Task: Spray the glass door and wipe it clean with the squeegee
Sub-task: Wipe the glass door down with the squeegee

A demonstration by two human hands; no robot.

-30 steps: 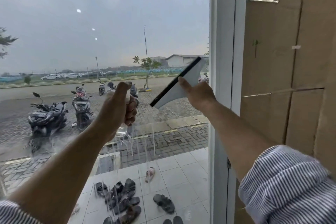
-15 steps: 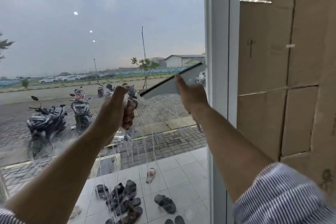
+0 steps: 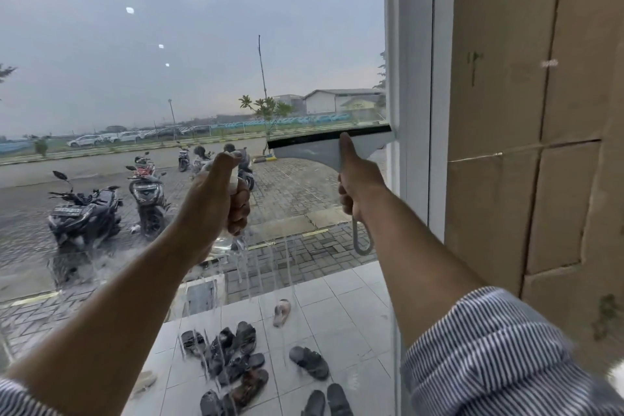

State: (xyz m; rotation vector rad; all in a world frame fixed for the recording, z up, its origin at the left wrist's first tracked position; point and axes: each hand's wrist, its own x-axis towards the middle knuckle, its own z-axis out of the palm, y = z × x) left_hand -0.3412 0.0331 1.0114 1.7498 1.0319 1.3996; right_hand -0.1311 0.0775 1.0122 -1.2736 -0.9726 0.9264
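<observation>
I count: two hands, left hand (image 3: 216,199) and right hand (image 3: 358,179); one squeegee (image 3: 314,149); one spray bottle (image 3: 224,243); one glass door (image 3: 169,44); one white door frame (image 3: 412,78); several sandals (image 3: 309,361), exact number unclear

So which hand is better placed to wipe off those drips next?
Right. The right hand holds the squeegee, blade level against the glass door, above the drips. The left hand grips the spray bottle.

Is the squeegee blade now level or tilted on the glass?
Level: the squeegee's black blade runs nearly horizontal, its right end at the white door frame.
</observation>
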